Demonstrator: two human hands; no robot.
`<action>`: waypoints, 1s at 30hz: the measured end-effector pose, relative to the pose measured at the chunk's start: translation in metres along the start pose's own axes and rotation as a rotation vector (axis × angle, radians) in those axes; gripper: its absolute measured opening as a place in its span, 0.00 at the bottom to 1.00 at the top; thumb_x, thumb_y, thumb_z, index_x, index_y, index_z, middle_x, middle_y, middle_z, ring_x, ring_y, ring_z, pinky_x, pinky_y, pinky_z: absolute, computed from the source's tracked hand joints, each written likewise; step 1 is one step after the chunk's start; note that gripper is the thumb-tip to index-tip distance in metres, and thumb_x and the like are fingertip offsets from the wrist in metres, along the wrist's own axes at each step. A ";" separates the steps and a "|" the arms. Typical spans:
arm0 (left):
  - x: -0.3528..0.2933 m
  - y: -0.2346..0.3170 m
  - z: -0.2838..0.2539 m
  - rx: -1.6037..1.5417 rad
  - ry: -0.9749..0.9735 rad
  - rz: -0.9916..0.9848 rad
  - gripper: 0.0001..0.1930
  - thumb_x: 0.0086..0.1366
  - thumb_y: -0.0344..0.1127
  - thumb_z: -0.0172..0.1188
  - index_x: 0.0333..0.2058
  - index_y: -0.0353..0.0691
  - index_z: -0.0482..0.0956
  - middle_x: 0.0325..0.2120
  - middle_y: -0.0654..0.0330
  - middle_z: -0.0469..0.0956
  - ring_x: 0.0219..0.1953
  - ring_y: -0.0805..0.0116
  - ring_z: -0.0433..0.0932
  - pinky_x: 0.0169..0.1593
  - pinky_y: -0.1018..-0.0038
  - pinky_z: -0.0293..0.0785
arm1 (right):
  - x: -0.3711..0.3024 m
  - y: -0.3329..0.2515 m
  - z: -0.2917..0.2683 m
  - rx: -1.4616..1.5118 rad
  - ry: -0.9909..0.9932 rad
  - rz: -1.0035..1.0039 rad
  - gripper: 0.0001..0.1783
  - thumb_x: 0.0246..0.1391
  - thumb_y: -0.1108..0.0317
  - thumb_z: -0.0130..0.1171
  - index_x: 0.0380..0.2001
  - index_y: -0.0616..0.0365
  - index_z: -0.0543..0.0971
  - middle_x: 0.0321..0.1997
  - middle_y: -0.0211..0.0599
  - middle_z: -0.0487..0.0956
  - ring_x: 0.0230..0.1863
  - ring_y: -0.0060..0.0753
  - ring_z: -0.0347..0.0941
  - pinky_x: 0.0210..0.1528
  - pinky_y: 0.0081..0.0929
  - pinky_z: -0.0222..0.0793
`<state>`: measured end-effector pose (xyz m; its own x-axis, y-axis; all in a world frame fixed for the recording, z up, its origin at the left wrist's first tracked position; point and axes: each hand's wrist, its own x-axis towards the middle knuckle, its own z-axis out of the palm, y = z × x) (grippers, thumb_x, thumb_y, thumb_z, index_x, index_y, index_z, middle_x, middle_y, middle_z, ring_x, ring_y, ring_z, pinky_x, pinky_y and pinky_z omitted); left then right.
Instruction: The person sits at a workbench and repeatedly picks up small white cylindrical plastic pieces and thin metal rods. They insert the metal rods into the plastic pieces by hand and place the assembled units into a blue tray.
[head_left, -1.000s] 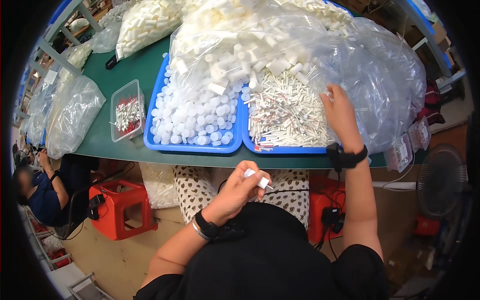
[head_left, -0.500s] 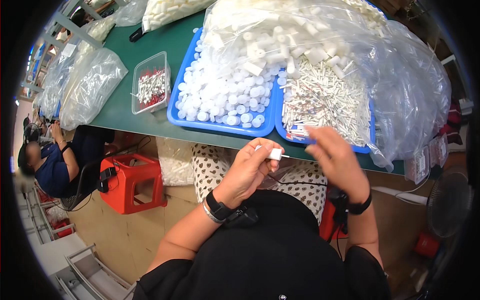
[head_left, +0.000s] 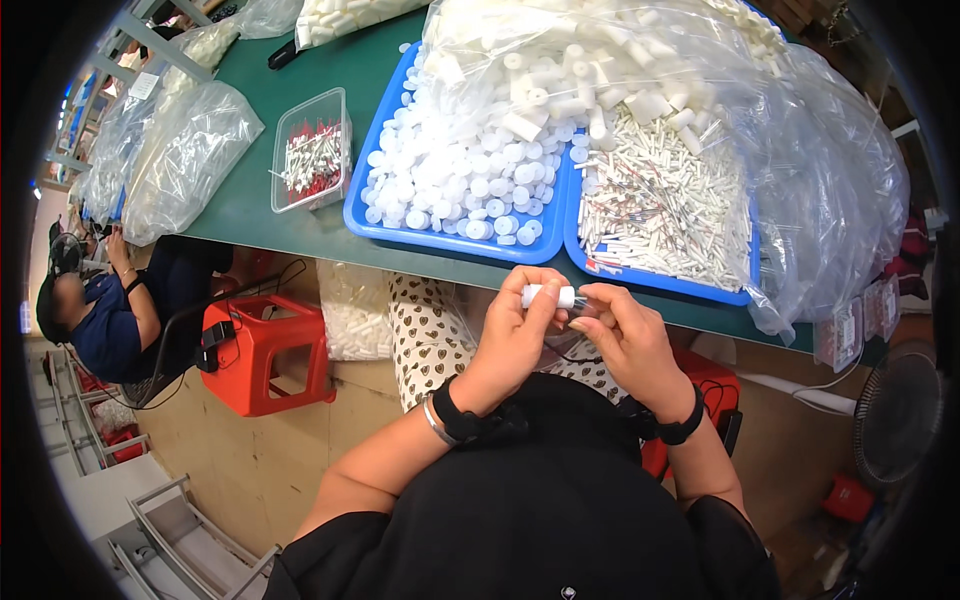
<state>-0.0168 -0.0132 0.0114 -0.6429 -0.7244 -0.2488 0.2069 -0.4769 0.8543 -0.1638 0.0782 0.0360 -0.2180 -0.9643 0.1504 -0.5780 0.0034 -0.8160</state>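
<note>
My left hand (head_left: 517,335) is closed around a small white plastic cylinder (head_left: 548,297), held lengthwise above my lap, just off the table's front edge. My right hand (head_left: 630,335) has come up to the cylinder's right end. Its thumb and fingers are bent together there around something small and thin, too fine to make out. Just beyond my hands stand two blue trays. White translucent discs (head_left: 470,190) fill the left tray (head_left: 368,228), and thin white sticks (head_left: 660,215) with some reddish ones among them fill the right tray (head_left: 690,286).
A big clear bag (head_left: 830,190) of white foam-like cylinders (head_left: 600,70) slumps over both trays. Left of them sits a clear plastic box (head_left: 345,165) with red and white pieces. A red stool (head_left: 265,350), a seated person (head_left: 115,310) and a fan (head_left: 897,415) are around me.
My right hand has moved left from the right tray's front edge to the cylinder's end, its fingers drawing together. My left hand still grips the cylinder, a little higher. The view has shifted slightly.
</note>
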 end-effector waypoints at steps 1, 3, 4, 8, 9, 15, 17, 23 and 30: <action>-0.001 -0.001 0.000 0.038 -0.011 0.034 0.09 0.74 0.37 0.51 0.45 0.37 0.71 0.35 0.65 0.74 0.35 0.82 0.72 0.41 0.82 0.71 | -0.001 0.001 0.002 0.025 -0.003 0.022 0.17 0.55 0.72 0.65 0.46 0.64 0.73 0.34 0.44 0.79 0.30 0.40 0.78 0.31 0.33 0.71; -0.003 -0.003 0.000 0.115 -0.034 0.103 0.09 0.74 0.36 0.51 0.46 0.37 0.71 0.35 0.65 0.74 0.36 0.82 0.72 0.42 0.82 0.72 | -0.001 -0.001 -0.001 0.019 -0.011 0.062 0.16 0.55 0.72 0.65 0.45 0.63 0.73 0.33 0.45 0.79 0.30 0.42 0.78 0.31 0.34 0.72; -0.003 -0.004 -0.004 0.050 -0.068 0.029 0.10 0.73 0.35 0.52 0.48 0.37 0.71 0.40 0.64 0.72 0.37 0.82 0.71 0.41 0.82 0.71 | -0.002 -0.002 -0.001 0.017 -0.014 0.084 0.16 0.55 0.71 0.65 0.44 0.63 0.73 0.33 0.45 0.79 0.30 0.43 0.78 0.32 0.34 0.72; -0.011 -0.004 -0.001 0.110 -0.247 -0.062 0.19 0.71 0.34 0.56 0.59 0.41 0.67 0.48 0.65 0.70 0.49 0.80 0.70 0.54 0.78 0.70 | -0.003 0.002 0.005 0.021 -0.045 -0.131 0.12 0.55 0.74 0.61 0.42 0.62 0.73 0.31 0.47 0.79 0.32 0.51 0.78 0.33 0.38 0.72; -0.013 -0.002 0.003 0.085 -0.286 -0.054 0.23 0.71 0.34 0.56 0.62 0.41 0.65 0.49 0.64 0.70 0.51 0.78 0.71 0.56 0.77 0.70 | -0.003 0.003 0.007 0.028 -0.053 -0.152 0.12 0.55 0.74 0.61 0.42 0.62 0.73 0.31 0.48 0.79 0.32 0.51 0.78 0.33 0.39 0.72; -0.009 -0.004 -0.002 0.013 -0.349 -0.073 0.24 0.73 0.38 0.51 0.64 0.40 0.62 0.63 0.57 0.64 0.60 0.72 0.67 0.61 0.72 0.67 | -0.002 0.008 0.018 0.146 -0.074 -0.102 0.13 0.55 0.74 0.60 0.43 0.62 0.71 0.30 0.49 0.78 0.33 0.55 0.78 0.33 0.42 0.72; -0.006 -0.008 0.000 -0.034 -0.306 -0.086 0.25 0.75 0.42 0.46 0.65 0.39 0.61 0.66 0.56 0.62 0.62 0.68 0.66 0.64 0.69 0.64 | -0.002 0.010 0.023 0.120 -0.057 -0.079 0.14 0.55 0.74 0.61 0.43 0.62 0.70 0.31 0.48 0.78 0.33 0.56 0.77 0.33 0.42 0.72; 0.003 -0.001 -0.010 -0.415 -0.355 -0.309 0.30 0.75 0.49 0.35 0.70 0.40 0.53 0.67 0.57 0.60 0.64 0.66 0.64 0.65 0.65 0.62 | 0.008 0.003 0.015 -0.143 0.027 -0.294 0.17 0.54 0.73 0.62 0.46 0.61 0.71 0.33 0.47 0.77 0.33 0.53 0.77 0.32 0.41 0.71; -0.005 -0.010 -0.008 -0.661 -0.275 -0.388 0.22 0.74 0.43 0.45 0.62 0.43 0.65 0.68 0.61 0.60 0.66 0.63 0.63 0.68 0.61 0.61 | 0.005 0.007 0.023 -0.197 0.023 -0.321 0.15 0.49 0.74 0.64 0.41 0.62 0.75 0.32 0.42 0.77 0.27 0.45 0.76 0.29 0.37 0.70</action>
<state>-0.0097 -0.0084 0.0009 -0.8985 -0.3404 -0.2773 0.2696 -0.9263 0.2633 -0.1507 0.0674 0.0182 -0.0175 -0.9184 0.3953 -0.7593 -0.2450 -0.6028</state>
